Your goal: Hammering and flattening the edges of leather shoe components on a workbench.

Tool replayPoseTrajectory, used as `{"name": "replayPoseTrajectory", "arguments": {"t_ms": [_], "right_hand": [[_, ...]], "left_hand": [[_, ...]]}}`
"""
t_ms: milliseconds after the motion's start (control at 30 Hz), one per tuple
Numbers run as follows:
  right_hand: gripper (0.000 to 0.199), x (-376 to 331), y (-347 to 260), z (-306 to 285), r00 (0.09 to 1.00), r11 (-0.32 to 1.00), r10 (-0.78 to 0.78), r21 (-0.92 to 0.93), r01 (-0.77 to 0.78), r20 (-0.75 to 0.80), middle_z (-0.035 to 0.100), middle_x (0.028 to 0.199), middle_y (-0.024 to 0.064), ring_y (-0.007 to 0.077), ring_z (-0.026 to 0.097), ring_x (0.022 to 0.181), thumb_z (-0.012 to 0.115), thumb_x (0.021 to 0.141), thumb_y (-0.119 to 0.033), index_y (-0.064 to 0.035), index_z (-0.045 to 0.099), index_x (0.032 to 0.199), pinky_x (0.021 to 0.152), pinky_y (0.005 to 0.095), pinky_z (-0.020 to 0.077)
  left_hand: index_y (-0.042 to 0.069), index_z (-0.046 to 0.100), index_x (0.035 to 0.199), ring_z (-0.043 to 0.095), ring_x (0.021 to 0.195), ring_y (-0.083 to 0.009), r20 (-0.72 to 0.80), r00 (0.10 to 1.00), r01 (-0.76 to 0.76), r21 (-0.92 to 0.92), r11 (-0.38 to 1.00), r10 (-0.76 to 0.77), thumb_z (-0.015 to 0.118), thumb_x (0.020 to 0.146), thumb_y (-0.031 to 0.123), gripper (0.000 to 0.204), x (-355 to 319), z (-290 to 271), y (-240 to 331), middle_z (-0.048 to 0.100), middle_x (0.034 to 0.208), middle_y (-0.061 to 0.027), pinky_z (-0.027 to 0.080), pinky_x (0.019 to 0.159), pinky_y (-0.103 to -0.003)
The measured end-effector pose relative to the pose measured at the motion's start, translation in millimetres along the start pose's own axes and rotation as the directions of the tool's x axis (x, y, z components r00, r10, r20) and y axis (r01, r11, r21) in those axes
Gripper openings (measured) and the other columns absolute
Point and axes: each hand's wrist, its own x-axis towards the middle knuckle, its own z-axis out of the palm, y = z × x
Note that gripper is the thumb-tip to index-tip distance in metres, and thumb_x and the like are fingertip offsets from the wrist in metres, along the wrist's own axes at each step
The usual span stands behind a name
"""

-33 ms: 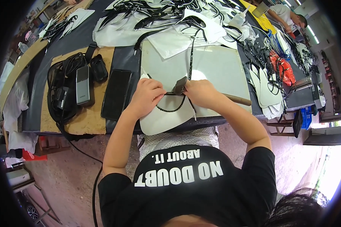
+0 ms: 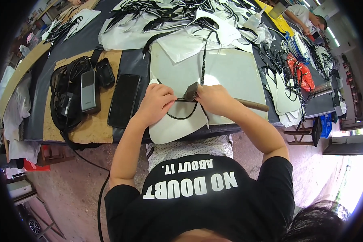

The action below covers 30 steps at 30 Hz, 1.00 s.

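Note:
My right hand is closed round a hammer close to its dark head. Its wooden handle sticks out to the right beneath my forearm. The head rests at a black strap that runs across a white shaped sheet. Fingers of my left hand pinch that strap on the left side. A black speckled strap loops over the sheet, and another length stretches away toward the far pile. The sheet lies partly on a pale board and overhangs the table's front edge.
A heap of black straps and white sheets covers the far side. Left are a dark phone, a grey power bank and a black bag. More white pieces and a red bag lie right. Another person works far right.
The hammer has tilted very slightly, its head a touch lower and its handle end a touch higher. My left hand and the sheet stay put.

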Motion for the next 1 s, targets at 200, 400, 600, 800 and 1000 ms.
{"name": "replayPoseTrajectory", "arguments": {"t_ms": [200, 400, 600, 800, 1000], "right_hand": [[0.016, 1, 1, -4, 0.968, 0.998, -0.021, 0.048, 0.034, -0.25, 0.06, 0.072, 0.0147, 0.0307, 0.059, 0.065, 0.046, 0.079, -0.014, -0.0017, 0.046, 0.09, 0.056, 0.0404, 0.0459], [0.014, 1, -9, -3, 0.999, 1.0, -0.023, -0.001, 0.023, 0.029, 0.059, 0.066, 0.0148, 0.0324, 0.059, 0.064, 0.045, 0.075, -0.007, -0.0017, 0.047, 0.088, 0.056, 0.041, 0.0462], [0.014, 5, -10, 6, 0.981, 0.996, -0.022, 0.082, 0.038, -0.191, 0.059, 0.066, 0.0159, 0.0319, 0.059, 0.064, 0.045, 0.075, -0.006, -0.0005, 0.046, 0.088, 0.056, 0.04, 0.0466], [0.018, 9, -15, 5, 0.999, 0.999, -0.031, 0.017, 0.031, -0.009, 0.059, 0.065, 0.0154, 0.0314, 0.06, 0.06, 0.047, 0.072, -0.005, 0.0009, 0.045, 0.088, 0.052, 0.0387, 0.0473], [0.018, 6, -15, 5, 0.998, 0.999, -0.046, 0.002, 0.046, -0.043, 0.059, 0.065, 0.0147, 0.0309, 0.06, 0.06, 0.05, 0.069, -0.004, -0.0004, 0.046, 0.087, 0.052, 0.0377, 0.0472]], "left_hand": [[0.005, 0.061, 0.082, 0.05, 0.087, -0.0213, -0.062, 0.997, -0.036, 0.013, 0.999, 0.036, 0.06, 0.065, 0.007, 0.017, -4, -1, 5, 0.054, 0.084, -0.0041, 0.036, 0.081, -0.035], [0.005, 0.062, 0.08, 0.05, 0.086, -0.0218, -0.06, 0.997, -0.038, 0.027, 0.999, 0.04, 0.06, 0.063, 0.006, 0.018, -4, 0, 3, 0.054, 0.084, -0.0039, 0.038, 0.079, -0.035], [0.005, 0.062, 0.081, 0.05, 0.085, -0.0237, -0.083, 0.996, -0.016, -0.01, 1.0, 0.015, 0.06, 0.063, 0.006, 0.019, -8, 4, 2, 0.055, 0.084, -0.004, 0.038, 0.079, -0.035], [0.005, 0.061, 0.083, 0.046, 0.097, -0.0248, -0.183, 0.976, 0.126, 0.037, 0.991, -0.117, 0.057, 0.065, 0.006, 0.018, -8, -2, 7, 0.054, 0.091, -0.0058, 0.033, 0.087, -0.037], [0.006, 0.062, 0.085, 0.044, 0.103, -0.0237, -0.051, 0.999, 0.02, 0.105, 0.994, -0.014, 0.058, 0.066, 0.007, 0.019, -12, -9, 0, 0.054, 0.096, -0.0047, 0.031, 0.09, -0.038]]}}
